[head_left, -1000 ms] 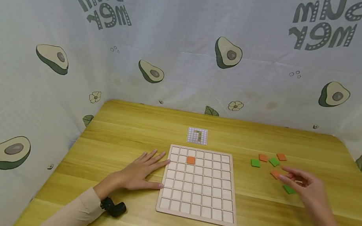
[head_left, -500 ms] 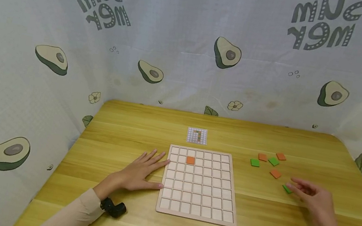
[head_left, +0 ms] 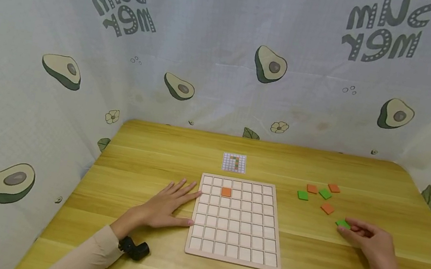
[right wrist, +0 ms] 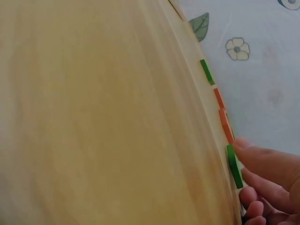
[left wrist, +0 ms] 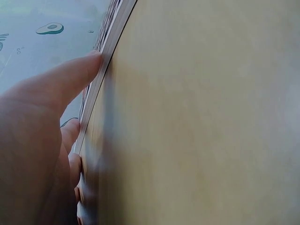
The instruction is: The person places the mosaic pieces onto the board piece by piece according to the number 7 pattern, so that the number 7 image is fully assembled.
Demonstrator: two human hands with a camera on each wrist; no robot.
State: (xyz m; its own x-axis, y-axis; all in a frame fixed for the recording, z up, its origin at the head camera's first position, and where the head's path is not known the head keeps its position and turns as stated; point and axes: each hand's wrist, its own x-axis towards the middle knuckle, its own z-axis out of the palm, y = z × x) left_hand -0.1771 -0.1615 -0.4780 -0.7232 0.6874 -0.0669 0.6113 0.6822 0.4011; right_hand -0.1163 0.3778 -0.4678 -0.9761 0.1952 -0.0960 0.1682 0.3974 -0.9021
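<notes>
A pale wooden grid board (head_left: 233,261) lies mid-table, with one orange tile (head_left: 226,192) in a cell of its second row. My left hand (head_left: 162,206) is spread flat on the table at the board's left side, thumb and a fingertip touching its edge; in the left wrist view the thumb (left wrist: 79,75) meets that edge. On the right, my right hand (head_left: 371,239) pinches a green tile (head_left: 343,223) between thumb and fingers, at table level. The right wrist view shows this green tile (right wrist: 234,166) edge-on by the thumb; part is hidden by the fingers.
Several loose tiles lie beyond the right hand: orange tiles (head_left: 327,208) and green ones (head_left: 303,195). A small printed card with a coloured grid pattern (head_left: 234,162) lies behind the board. A patterned cloth (head_left: 228,60) hangs around the wooden table (head_left: 162,144).
My right hand has drawn back from the orange tile towards the nearest green tile, and its fingers have closed onto that tile. The left hand stays still.
</notes>
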